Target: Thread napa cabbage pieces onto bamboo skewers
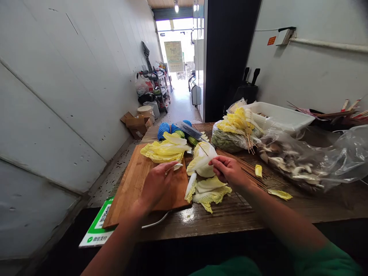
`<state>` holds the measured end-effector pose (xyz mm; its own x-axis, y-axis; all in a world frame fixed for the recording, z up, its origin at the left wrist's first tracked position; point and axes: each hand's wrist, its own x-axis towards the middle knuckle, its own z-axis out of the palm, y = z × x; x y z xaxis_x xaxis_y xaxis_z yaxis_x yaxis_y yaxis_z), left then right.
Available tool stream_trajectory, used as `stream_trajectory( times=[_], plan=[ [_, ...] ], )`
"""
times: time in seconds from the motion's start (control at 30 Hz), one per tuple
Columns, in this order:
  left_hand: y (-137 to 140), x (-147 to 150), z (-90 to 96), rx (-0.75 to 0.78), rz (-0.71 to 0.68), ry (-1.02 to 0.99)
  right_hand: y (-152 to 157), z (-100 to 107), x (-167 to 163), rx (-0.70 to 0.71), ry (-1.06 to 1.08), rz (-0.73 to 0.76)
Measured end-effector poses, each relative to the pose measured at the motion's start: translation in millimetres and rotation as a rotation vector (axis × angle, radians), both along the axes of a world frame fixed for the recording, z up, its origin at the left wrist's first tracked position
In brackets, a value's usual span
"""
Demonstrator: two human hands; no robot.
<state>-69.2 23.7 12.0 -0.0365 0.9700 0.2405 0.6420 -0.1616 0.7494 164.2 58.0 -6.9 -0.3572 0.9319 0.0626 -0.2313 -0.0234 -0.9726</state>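
Note:
My left hand (158,182) is over the cutting board (126,191), fingers closed on a small white piece of cabbage leaf (178,166). My right hand (227,170) pinches a thin bamboo skewer (203,149), whose tip points up and left across a pale cabbage leaf (201,163). The leaf hides part of the skewer. Below it on the table are more loose cabbage leaves (211,191). A pile of yellow cabbage leaves (165,148) lies at the board's far edge.
Behind the leaves a knife (191,131) rests near cucumbers and blue foam netting (163,130). Bare skewers (241,165) lie right of the leaves. Farther right are skewered cabbage (237,122), a bag of mushrooms (290,161) and a white tub (281,117).

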Motion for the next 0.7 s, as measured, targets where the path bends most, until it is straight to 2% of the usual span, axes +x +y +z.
stream_trajectory(
  times=[0.07, 0.23, 0.33, 0.5, 0.6, 0.7],
  plan=[
    [-0.3, -1.0, -9.4, 0.108, -0.002, 0.253, 2.2, 1.6, 1.9, -0.013, 0.057, -0.052],
    [4.2, 5.8, -23.9, 0.115, -0.09, 0.594, 6.9, 6.1, 7.7, 0.016, 0.121, -0.146],
    [5.1, 9.2, -18.9, 0.101, -0.204, 0.67, 9.0, 7.4, 10.2, 0.024, 0.144, -0.148],
    [3.2, 28.6, -6.5, 0.218, -0.23, 0.678, 9.4, 10.2, 12.3, 0.036, 0.187, -0.144],
    [2.7, 52.7, -10.7, 0.171, -0.426, 0.769, 9.4, 12.1, 13.1, 0.052, 0.208, -0.16],
    [4.1, 71.6, -18.9, 0.089, -0.456, 0.862, 10.5, 12.6, 13.5, 0.054, 0.211, -0.165]
  ],
)
